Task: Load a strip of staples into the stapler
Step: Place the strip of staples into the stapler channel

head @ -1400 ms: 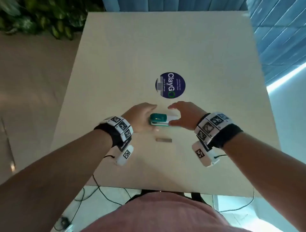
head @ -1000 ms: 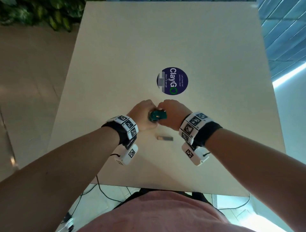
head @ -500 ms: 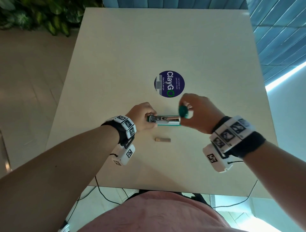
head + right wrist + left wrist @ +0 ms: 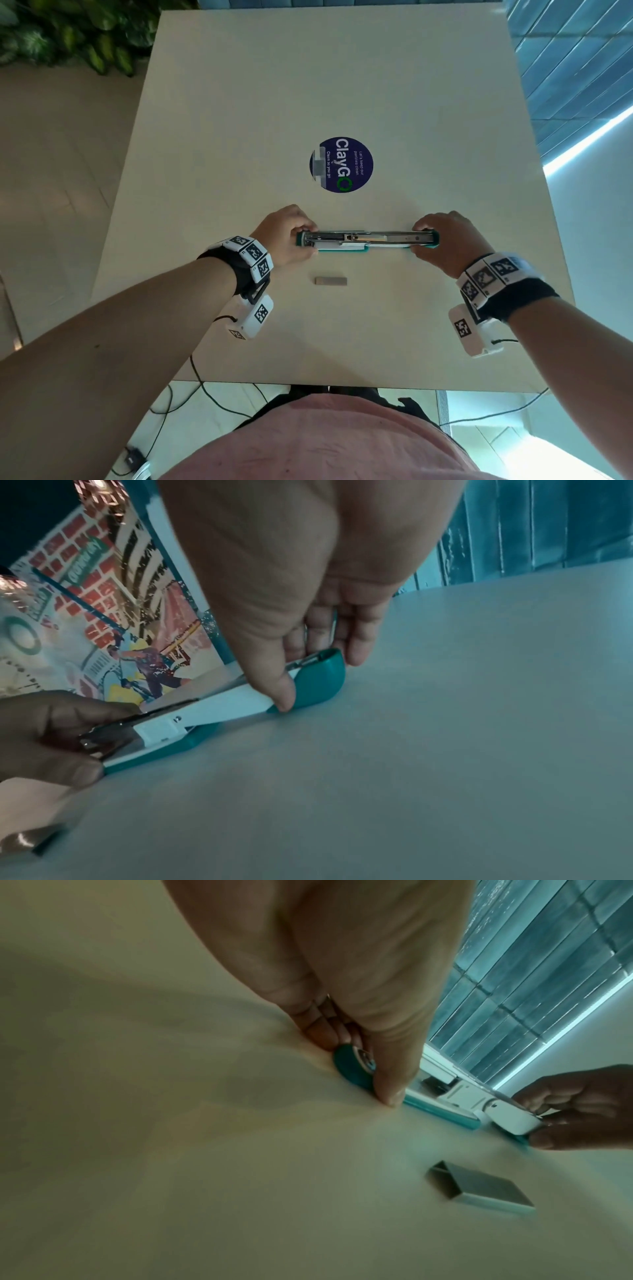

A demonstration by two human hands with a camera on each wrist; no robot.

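Likely an office pantry: beyond the hands, a round dark-blue sticker (image 4: 341,164) on the pale beige laminate table (image 4: 428,120) reads "keep our pantries clean". Teal panelled wall (image 4: 568,51) far right; leafy green plants (image 4: 68,34) far left.

Stapler (image 4: 366,240) ends — hidden by fingers (image 4: 305,230)

Both my forearms reach forward, wrists banded and level, hands spread apart with knuckles up. My left hand (image 4: 286,236) pinches one end of the stapler (image 4: 366,240), thumb (image 4: 387,1080) on the near side and the fingers (image 4: 322,1031) curled down on the far side. My right hand (image 4: 448,243) grips the opposite end the same way, thumb (image 4: 274,680) near, fingers (image 4: 356,639) wrapped over the far edge.
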